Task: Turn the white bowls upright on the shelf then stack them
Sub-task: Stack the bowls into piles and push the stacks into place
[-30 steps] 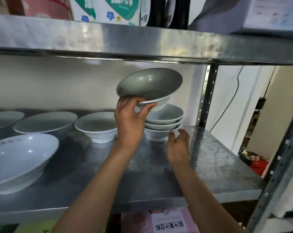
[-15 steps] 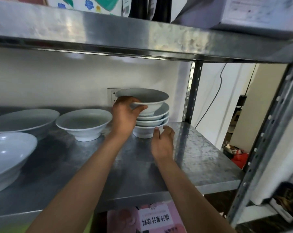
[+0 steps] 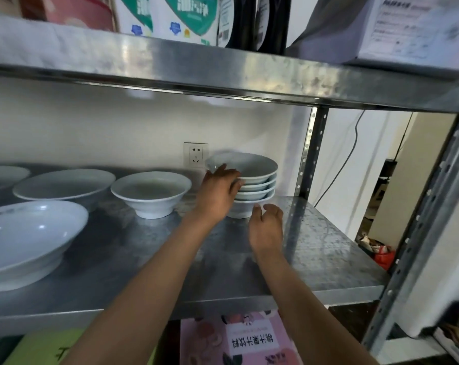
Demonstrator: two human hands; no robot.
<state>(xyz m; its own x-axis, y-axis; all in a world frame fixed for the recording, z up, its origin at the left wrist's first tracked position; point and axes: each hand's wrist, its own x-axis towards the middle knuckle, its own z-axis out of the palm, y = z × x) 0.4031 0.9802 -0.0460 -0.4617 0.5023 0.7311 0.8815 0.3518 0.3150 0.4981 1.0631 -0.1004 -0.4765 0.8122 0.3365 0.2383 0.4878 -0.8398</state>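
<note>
A stack of several upright white bowls [image 3: 257, 191] stands at the back right of the metal shelf [image 3: 315, 248]. The top bowl [image 3: 252, 165] sits nested in the stack. My left hand [image 3: 217, 192] is at the stack's left side, thumb over the top bowl's rim and fingers under it. Just in front of the bottom bowl's foot is my right hand [image 3: 265, 225], fingers apart and holding nothing. Another upright white bowl [image 3: 150, 191] stands alone to the left of the stack.
Wider white bowls sit further left: one at the back [image 3: 65, 184], one at the front [image 3: 30, 233], one at the edge [image 3: 1, 175]. An upper shelf [image 3: 223, 67] hangs low overhead. A shelf post [image 3: 311, 151] stands right of the stack, a wall socket [image 3: 196, 155] behind.
My left hand has lowered the tilted bowl from above the stack and set it level on top. My right hand has stayed by the stack's base.
</note>
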